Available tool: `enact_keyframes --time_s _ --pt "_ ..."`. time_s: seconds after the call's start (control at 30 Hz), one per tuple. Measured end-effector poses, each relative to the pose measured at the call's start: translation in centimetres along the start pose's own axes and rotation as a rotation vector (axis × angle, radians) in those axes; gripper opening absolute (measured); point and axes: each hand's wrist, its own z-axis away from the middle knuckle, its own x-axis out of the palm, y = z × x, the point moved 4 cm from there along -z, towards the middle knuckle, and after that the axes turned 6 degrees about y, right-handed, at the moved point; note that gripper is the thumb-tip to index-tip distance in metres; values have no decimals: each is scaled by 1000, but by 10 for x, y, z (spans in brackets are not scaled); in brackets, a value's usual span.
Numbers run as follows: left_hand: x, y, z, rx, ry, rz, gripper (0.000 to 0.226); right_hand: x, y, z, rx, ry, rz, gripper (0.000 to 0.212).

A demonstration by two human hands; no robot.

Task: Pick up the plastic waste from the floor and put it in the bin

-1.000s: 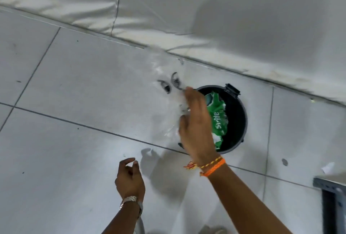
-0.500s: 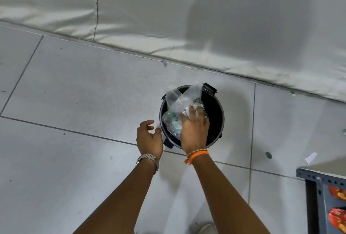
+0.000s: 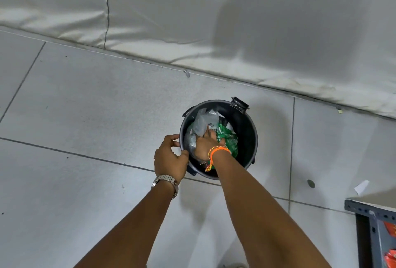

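A round black bin (image 3: pixel 246 126) stands on the tiled floor near the wall. Inside it lie a crumpled clear plastic bag (image 3: pixel 202 123) and a green plastic wrapper (image 3: pixel 228 137). My right hand (image 3: pixel 204 144), with an orange thread band at the wrist, reaches down into the bin and presses on the clear bag, fingers against it. My left hand (image 3: pixel 170 158), with a metal watch at the wrist, grips the bin's near-left rim. The bin's bottom is hidden under the plastic.
A white padded wall covering (image 3: pixel 192 21) runs along the far side. A grey metal rack (image 3: pixel 372 224) with red packets stands at the lower right. A small white scrap (image 3: pixel 361 186) and a dark spot (image 3: pixel 310 183) lie on the floor right of the bin.
My right hand has pushed the clear bag from above the rim down into the bin. My left hand has moved right and taken hold of the bin's rim.
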Motion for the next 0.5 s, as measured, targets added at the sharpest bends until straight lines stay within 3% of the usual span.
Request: enact_keyframes --time_s 0.17,0.3,0.5 --pt "0 9 -3 13 -14 -74 40 -27 21 -1 128 -72 -629 42" --pt "-8 18 4 -69 -70 -42 40 -38 35 41 19 198 -772 27" --pt "-49 67 39 -151 -37 71 37 -56 39 150 -113 370 -881 28"
